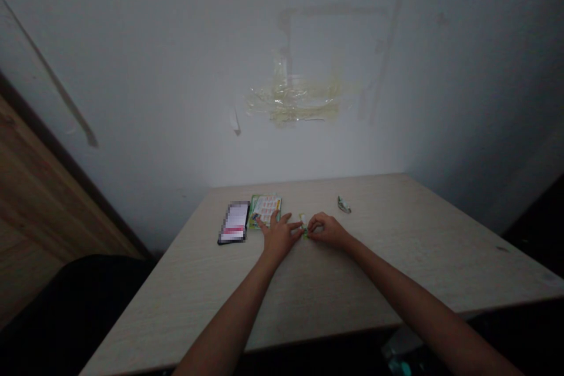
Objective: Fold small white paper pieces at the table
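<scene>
A small green-and-white paper-like piece (303, 219) lies between my hands, low over the table; its exact kind is too small to make out. My left hand (278, 239) has its thumb and index finger together at the left side of this piece, while its other fingers are spread towards a printed green-and-white sheet or booklet (267, 207). With curled fingers, my right hand (326, 229) pinches the piece from the right. The fingertips partly cover it.
A phone (235, 220) with a lit screen lies left of the printed sheet on the pale wooden table (211, 294). Beyond my right hand is a small crumpled dark-and-white piece (344, 205). A wall (308, 153) with old tape rises behind the table.
</scene>
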Available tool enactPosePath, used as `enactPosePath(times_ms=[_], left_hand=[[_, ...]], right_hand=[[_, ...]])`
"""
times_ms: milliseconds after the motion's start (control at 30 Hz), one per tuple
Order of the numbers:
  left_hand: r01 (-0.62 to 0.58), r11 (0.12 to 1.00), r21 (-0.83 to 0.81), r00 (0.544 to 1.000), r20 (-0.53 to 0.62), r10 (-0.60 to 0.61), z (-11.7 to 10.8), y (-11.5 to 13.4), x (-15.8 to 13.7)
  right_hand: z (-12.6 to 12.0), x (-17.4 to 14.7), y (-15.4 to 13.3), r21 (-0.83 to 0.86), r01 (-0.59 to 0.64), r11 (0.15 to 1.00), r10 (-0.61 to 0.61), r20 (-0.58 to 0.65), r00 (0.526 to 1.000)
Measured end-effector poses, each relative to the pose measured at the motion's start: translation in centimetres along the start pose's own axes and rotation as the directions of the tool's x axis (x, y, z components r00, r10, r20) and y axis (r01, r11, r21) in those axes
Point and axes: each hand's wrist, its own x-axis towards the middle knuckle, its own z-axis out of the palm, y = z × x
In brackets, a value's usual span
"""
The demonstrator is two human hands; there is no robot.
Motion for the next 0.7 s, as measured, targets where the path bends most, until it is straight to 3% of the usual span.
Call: enactPosePath(times_ms=[367,700], left_hand=[[-0.022,0.999,-0.042,1.0,-0.021,0.021,0.3,-0.3,0.1],[0.006,0.998,-0.063,1.0,-0.01,-0.007,0.5,-0.3,0.2]], right_hand=[[0.0,-0.1,0.2,0.134,-0.052,0.99,0.046,0.048,0.998],[-0.1,0.4,1.0,0.316,-0.147,0.937,0.156,-0.001,0.988]])
